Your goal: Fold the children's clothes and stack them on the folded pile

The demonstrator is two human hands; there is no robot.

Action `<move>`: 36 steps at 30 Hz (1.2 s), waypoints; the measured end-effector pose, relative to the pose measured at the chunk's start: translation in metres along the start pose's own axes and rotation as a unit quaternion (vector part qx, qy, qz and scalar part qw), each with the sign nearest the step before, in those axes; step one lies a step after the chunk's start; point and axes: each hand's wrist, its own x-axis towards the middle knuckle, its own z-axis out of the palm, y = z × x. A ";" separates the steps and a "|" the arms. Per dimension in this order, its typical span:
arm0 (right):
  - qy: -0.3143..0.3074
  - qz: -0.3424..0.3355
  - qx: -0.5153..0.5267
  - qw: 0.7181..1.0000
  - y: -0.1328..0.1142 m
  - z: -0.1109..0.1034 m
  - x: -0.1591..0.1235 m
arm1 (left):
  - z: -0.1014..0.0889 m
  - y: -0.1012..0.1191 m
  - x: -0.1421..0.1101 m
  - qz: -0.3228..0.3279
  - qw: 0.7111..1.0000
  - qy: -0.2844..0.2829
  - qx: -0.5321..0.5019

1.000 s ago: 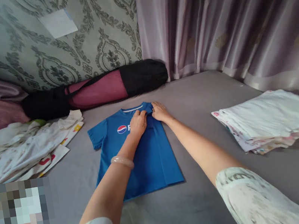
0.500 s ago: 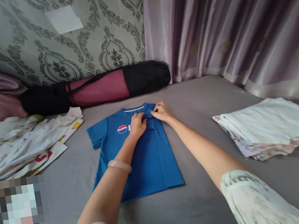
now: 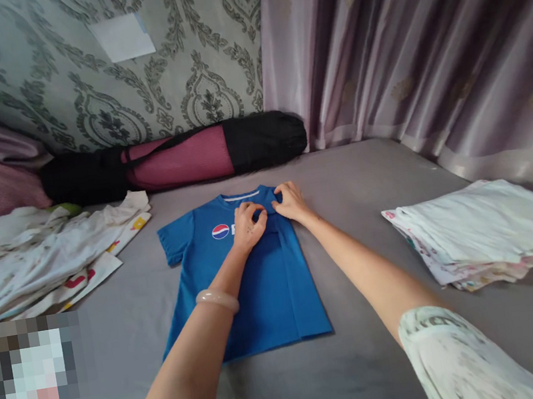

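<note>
A blue T-shirt [image 3: 256, 295] with a round red, white and blue logo lies spread on the bed, its neckline away from me. One side of the shirt is folded inward, leaving a straight edge on the right; the left sleeve sticks out. My left hand [image 3: 249, 226], with a pale bangle on the wrist, rests on the chest beside the logo and covers part of the lettering. Its thumb and fingers are closed on the fabric. At the right shoulder edge, my right hand [image 3: 292, 203] pinches the cloth between thumb and fingers.
A stack of folded pale clothes [image 3: 488, 225] sits on the right of the grey bed sheet [image 3: 372, 358]. Loose white garments [image 3: 57, 253] lie to the left. A black and maroon long bag [image 3: 179, 159] lies against the wall, beside a purple curtain [image 3: 333, 47].
The view has shifted slightly. My right hand's fingers have curled further over the shirt's shoulder edge; my left hand stays almost in place on the chest.
</note>
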 end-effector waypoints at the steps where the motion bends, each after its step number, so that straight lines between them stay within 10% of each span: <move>1: 0.001 -0.029 -0.004 1.000 -0.003 -0.001 0.000 | 0.000 0.000 0.000 0.002 1.000 0.003 0.011; 5: -0.056 -0.117 -0.033 0.991 -0.016 0.004 0.002 | 0.003 -0.002 0.001 -0.002 0.998 -0.017 0.053; 18: -0.123 -0.069 -0.097 0.985 -0.018 0.033 0.008 | -0.005 -0.006 0.015 -0.117 0.985 -0.130 0.010; 25: -0.116 -0.061 -0.076 0.988 -0.024 0.022 0.007 | -0.052 -0.009 -0.013 -0.159 0.982 -0.099 -0.007; 36: -0.123 -0.067 -0.121 0.983 -0.047 0.031 -0.027 | -0.125 -0.013 -0.086 -0.162 0.952 -0.203 0.164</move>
